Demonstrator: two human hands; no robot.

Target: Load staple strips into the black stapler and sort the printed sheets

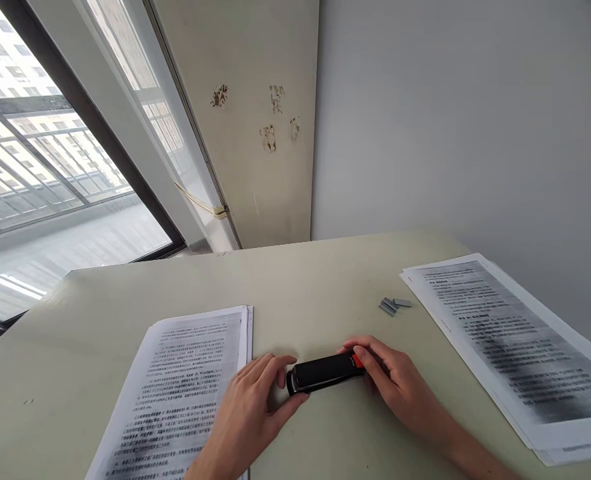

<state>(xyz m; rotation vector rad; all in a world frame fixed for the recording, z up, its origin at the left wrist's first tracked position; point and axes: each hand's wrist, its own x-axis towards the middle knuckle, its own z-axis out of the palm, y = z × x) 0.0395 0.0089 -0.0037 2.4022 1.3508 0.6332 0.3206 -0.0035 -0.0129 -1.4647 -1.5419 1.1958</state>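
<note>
A black stapler (323, 372) with a red part at its right end lies across the table in front of me. My left hand (255, 403) has its thumb and fingers curled round the stapler's left end. At the other end, my right hand (390, 373) grips it, the thumb resting by the red part. Several grey strips of staples (394, 306) lie on the table beyond my right hand. Under and beside my left wrist is a stack of printed sheets (195, 373).
A second stack of printed sheets (515, 347) lies at the table's right side. The pale table (315, 280) has its far edge near a grey wall (450, 133). To the left are a window (40, 147) and a cream panel (245, 180) with worn patches.
</note>
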